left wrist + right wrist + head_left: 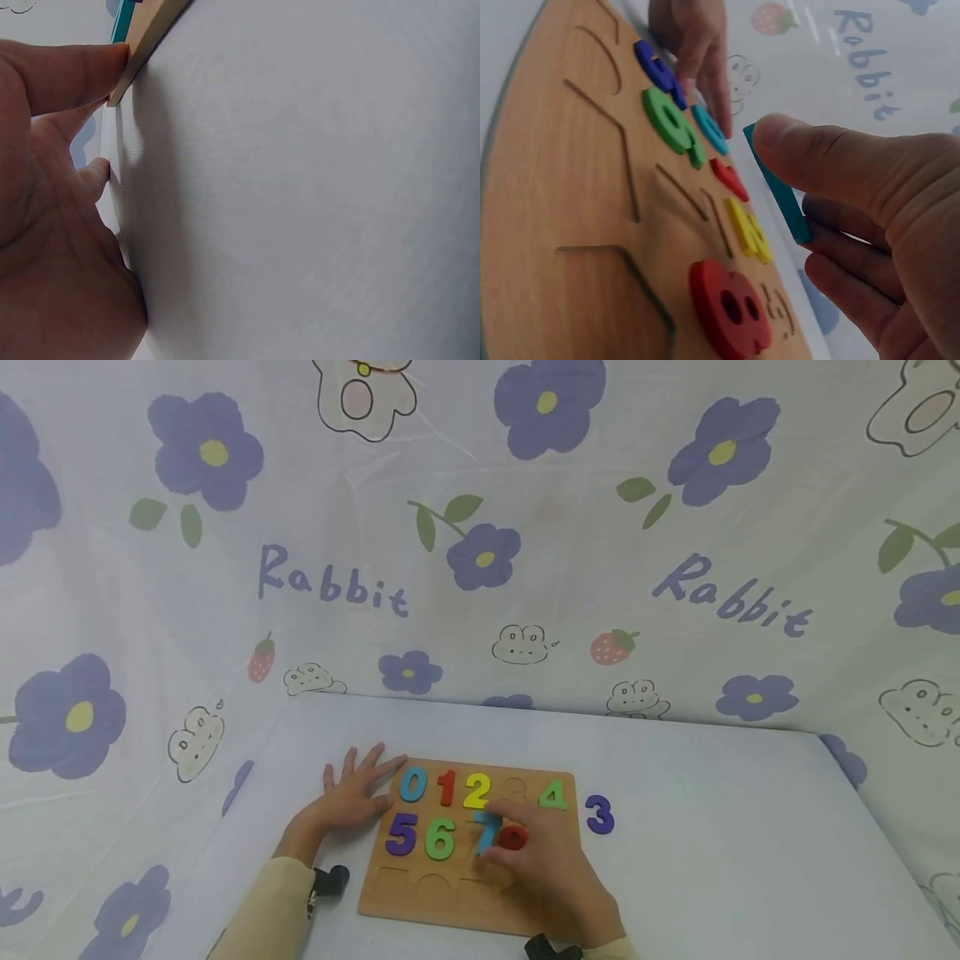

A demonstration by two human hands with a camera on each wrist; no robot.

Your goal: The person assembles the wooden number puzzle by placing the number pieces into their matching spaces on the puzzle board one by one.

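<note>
My right hand [551,856] pinches a blue number 7 [488,832] between thumb and fingers. In the right wrist view the blue 7 [780,191] is raised above the wooden number board [408,902], near its 7-shaped recess. The red 8 [709,296] sits in the board below that hand, partly covered in the head view. My left hand [351,800] lies at the board's left side with fingers spread. Its thumb [82,75] touches the board's edge, and the index fingertip reaches the upper left corner by the blue 0 [403,785].
A purple 3 [608,822] lies on the white table [735,860], right of the board. Red 1 [448,789], yellow 2 [476,799], green 4 [557,797], purple 5 [392,845] and green 6 [431,841] sit in the board. Patterned cloth [480,485] hangs behind.
</note>
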